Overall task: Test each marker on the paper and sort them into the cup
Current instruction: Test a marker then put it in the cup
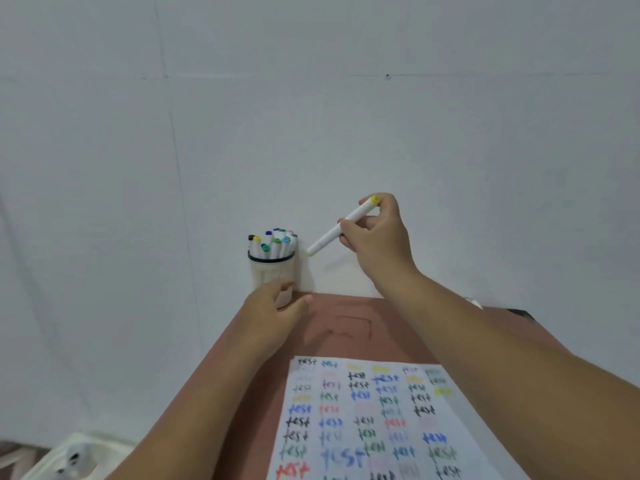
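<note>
Most markers sit in cup [272, 271], paper [367, 417] nearly full. Left hand [273, 306] grips cup; right hand [377, 233] pinches yellow marker [341, 228], likely going in next.

On my paper [363, 417] I read the word "test" again and again, in rows of many colours.

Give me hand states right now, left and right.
Left hand: grips the base of the cup of markers.
Right hand: holds a yellow-capped marker, lower end pointing toward the cup.
</note>
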`<move>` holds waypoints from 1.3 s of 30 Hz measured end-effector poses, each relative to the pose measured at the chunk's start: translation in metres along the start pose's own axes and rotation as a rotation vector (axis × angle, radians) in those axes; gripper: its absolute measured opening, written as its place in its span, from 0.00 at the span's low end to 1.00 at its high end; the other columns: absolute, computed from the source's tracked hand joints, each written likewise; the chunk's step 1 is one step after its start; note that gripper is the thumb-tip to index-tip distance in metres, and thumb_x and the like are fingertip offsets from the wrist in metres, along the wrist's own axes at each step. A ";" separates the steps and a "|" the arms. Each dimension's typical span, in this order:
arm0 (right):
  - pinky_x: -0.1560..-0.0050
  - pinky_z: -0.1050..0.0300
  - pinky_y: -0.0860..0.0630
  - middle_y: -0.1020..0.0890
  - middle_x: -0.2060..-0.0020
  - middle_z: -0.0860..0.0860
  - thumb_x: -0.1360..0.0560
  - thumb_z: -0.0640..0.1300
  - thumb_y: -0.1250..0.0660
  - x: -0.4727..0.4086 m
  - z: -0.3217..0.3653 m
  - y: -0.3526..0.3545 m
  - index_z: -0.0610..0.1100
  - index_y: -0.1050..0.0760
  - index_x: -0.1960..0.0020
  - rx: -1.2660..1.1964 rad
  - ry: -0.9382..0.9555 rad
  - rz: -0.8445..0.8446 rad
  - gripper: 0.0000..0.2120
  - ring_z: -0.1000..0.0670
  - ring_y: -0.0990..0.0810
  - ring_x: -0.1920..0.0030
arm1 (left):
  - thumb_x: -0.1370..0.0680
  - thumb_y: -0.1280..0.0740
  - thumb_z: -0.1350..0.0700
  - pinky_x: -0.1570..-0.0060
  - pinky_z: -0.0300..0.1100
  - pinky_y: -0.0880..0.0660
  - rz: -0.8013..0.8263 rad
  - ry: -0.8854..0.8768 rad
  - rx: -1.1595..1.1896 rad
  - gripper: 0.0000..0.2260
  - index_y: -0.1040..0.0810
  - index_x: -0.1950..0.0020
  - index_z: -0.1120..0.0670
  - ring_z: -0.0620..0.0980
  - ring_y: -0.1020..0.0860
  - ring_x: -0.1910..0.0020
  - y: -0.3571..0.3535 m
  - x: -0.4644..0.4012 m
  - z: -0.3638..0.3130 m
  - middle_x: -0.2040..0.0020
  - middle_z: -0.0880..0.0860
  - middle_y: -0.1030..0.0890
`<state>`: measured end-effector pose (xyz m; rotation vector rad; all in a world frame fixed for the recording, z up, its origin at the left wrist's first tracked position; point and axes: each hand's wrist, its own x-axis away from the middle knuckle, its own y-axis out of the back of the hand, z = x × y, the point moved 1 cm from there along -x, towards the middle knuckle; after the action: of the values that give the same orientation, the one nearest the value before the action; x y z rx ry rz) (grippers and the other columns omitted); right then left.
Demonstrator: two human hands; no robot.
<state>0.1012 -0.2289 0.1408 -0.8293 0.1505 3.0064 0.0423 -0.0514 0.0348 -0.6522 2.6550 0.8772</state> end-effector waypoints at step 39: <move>0.51 0.51 0.21 0.14 0.51 0.42 0.20 0.51 0.31 -0.063 -0.048 0.077 0.35 0.18 0.48 0.918 -0.193 0.349 0.18 0.44 0.17 0.53 | 0.29 0.32 0.31 0.39 0.43 0.28 0.266 -0.196 -0.047 0.31 0.31 0.29 0.40 0.39 0.29 0.36 -0.063 -0.005 -0.039 0.36 0.38 0.26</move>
<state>0.1765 -0.3101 0.1392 -0.4216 1.6339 2.7243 0.0736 -0.1186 0.0363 -0.2109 2.5849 1.0179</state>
